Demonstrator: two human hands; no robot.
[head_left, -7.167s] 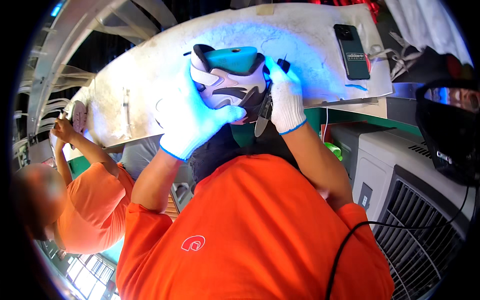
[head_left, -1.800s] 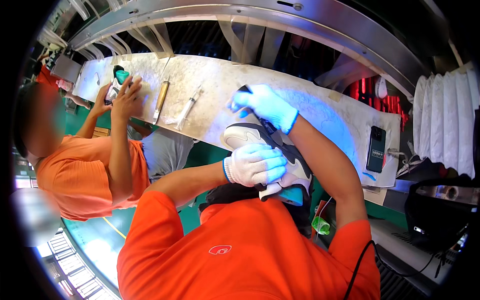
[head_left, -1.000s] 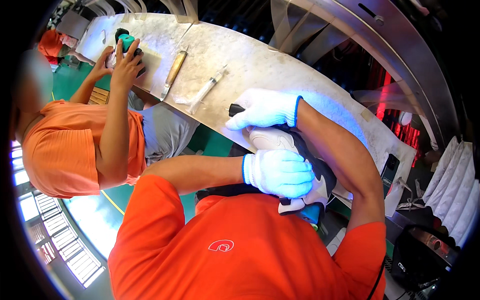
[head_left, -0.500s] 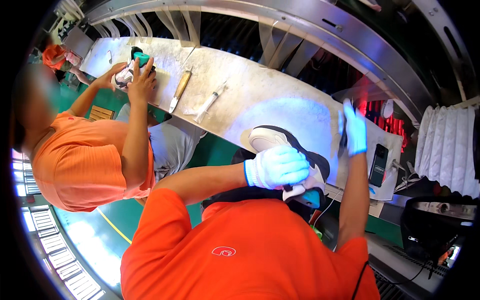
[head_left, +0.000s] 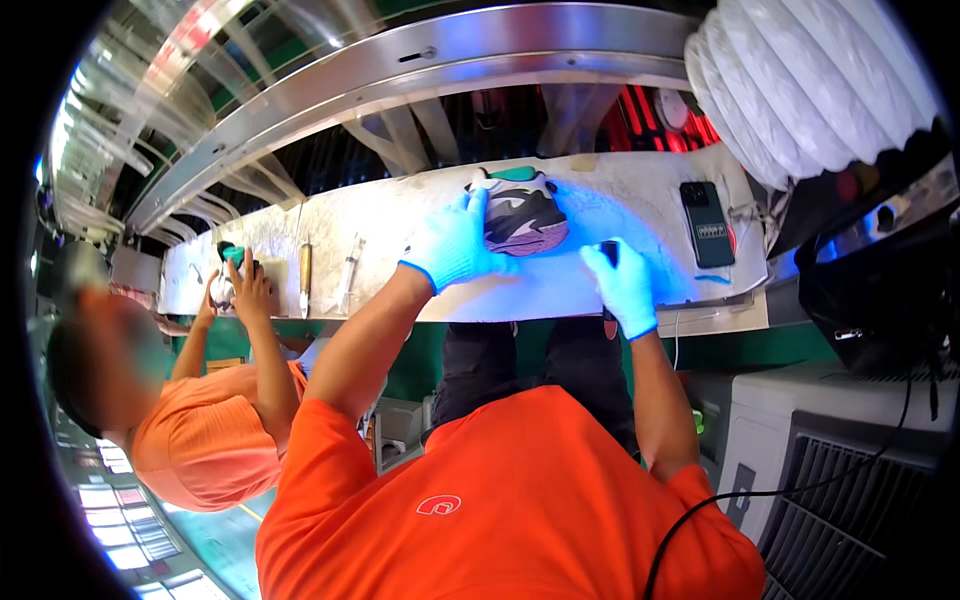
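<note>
A sneaker (head_left: 525, 222) in white, black and dusky pink, with a teal last (head_left: 514, 174) in its opening, rests on the bench, toe toward me. My left hand (head_left: 450, 243), in a white glove lit blue, holds its left side, fingers along the upper and thumb near the toe. To the right of the shoe, my gloved right hand (head_left: 626, 288) is closed around a slim black torch-like thing (head_left: 609, 252), mostly hidden by the fingers. Blue-violet light falls on the bench between that hand and the shoe.
A long pale bench (head_left: 385, 215) runs below a metal-framed machine (head_left: 480, 50). On it lie a wooden-handled knife (head_left: 305, 275), a thin clear-and-white tool (head_left: 350, 272) and a dark phone (head_left: 707, 224). At left, a co-worker (head_left: 215, 420) handles another shoe (head_left: 232, 280). A white ribbed duct (head_left: 800, 90) hangs at right.
The sneaker went from being held tilted near my chest to resting on the bench, my left hand along its side. My right hand came in from the right toward the shoe. The view shifted.
</note>
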